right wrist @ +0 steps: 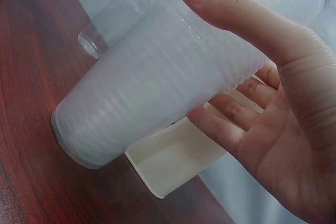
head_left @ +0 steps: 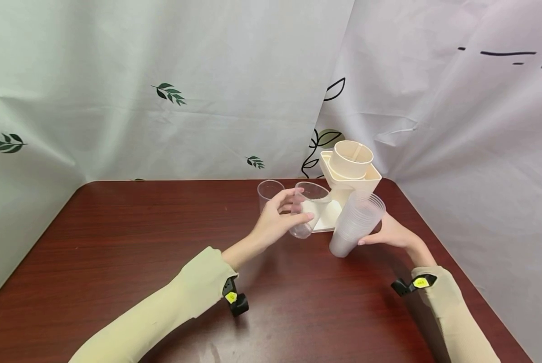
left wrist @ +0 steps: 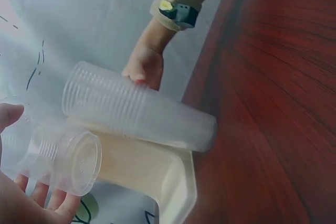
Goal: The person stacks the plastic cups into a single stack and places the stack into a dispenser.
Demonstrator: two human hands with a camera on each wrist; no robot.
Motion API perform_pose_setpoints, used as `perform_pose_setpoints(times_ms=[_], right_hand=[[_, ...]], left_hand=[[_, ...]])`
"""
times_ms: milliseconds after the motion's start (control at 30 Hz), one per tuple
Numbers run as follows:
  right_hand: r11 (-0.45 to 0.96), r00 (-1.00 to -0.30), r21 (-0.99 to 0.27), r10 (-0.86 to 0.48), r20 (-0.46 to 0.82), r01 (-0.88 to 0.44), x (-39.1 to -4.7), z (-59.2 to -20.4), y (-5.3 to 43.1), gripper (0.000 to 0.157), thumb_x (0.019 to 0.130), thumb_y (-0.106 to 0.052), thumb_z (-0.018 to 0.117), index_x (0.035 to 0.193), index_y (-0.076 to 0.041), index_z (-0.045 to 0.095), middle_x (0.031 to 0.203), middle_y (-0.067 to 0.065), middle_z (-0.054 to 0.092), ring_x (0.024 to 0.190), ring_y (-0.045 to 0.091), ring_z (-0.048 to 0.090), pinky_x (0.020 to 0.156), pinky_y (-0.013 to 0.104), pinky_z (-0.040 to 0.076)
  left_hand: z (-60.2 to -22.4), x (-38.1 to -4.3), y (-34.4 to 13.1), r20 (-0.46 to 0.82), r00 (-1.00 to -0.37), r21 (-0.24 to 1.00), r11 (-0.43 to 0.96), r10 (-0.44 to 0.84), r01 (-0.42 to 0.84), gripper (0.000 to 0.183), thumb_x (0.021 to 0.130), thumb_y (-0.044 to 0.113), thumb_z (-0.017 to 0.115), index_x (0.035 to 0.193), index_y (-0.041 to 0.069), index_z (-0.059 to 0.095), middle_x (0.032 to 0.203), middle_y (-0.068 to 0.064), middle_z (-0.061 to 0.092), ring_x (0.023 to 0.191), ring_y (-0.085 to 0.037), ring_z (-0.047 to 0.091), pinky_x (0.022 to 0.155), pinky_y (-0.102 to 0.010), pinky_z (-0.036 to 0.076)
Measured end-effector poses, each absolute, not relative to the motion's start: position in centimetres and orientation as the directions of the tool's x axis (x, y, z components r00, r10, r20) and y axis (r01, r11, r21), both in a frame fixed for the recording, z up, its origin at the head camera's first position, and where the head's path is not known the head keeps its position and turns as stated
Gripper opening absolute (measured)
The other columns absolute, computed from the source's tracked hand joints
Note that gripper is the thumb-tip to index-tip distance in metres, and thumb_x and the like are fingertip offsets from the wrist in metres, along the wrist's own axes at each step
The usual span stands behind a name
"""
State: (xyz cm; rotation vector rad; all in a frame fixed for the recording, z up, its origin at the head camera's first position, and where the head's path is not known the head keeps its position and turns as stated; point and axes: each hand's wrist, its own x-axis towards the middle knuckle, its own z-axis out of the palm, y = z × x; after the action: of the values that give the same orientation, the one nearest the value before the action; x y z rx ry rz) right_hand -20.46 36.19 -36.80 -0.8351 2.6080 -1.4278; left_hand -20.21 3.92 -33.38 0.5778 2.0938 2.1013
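Observation:
In the head view my left hand (head_left: 274,222) grips a clear plastic cup (head_left: 303,229), thumb on the near side and fingers behind. My right hand (head_left: 394,234) holds a tall stack of nested clear plastic cups (head_left: 353,227), its open ends leaning up and to the right. The right wrist view shows the thumb along one side of the stack and the fingers on the other. Behind both is a cream cup dispenser (head_left: 350,169) with a round tube on top, its base partly hidden by the cups. Another clear cup (head_left: 270,189) stands behind my left hand.
The dark red wooden table (head_left: 130,262) runs back to a pale curtain (head_left: 216,91) printed with leaves, which also hangs along the right side. The dispenser stands near the table's back right corner.

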Motion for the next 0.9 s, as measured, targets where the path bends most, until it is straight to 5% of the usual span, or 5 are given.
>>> perform_pose_setpoints(times_ms=[900], right_hand=[[0.389, -0.829, -0.800, -0.512, 0.224, -0.457, -20.6, -36.8, 36.1, 0.080, 0.065, 0.010, 0.080, 0.132, -0.008, 0.042, 0.115, -0.016, 0.059, 0.105, 0.000, 0.054, 0.095, 0.011, 0.036]], left_hand=[[-29.0, -21.3, 7.9, 0.325, -0.883, 0.945, -0.093, 0.339, 0.312, 0.064, 0.078, 0.010, 0.078, 0.135, 0.005, 0.051, 0.122, -0.015, 0.061, 0.108, -0.027, 0.064, 0.091, -0.029, 0.054]])
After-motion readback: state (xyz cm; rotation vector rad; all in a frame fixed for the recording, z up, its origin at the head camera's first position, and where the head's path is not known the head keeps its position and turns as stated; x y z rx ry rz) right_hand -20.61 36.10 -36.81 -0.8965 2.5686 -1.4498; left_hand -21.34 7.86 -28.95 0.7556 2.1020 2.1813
